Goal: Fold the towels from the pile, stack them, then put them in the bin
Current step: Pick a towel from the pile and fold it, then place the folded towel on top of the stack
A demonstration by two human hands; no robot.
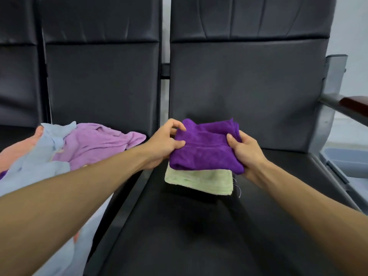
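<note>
Two hands: left hand [161, 145] and right hand [247, 151] pinched the purple towel [205, 151] at its sides.
Handling: likely soft, light, limp — best gripped along folded edges.

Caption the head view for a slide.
Left hand and right hand hold a purple towel over a green towel.

Waiting-room type space: row of linked black padded seats [249, 86] on a metal frame, steel armrest [336, 105] with a wood cap, plain white wall [354, 26] behind.
</note>
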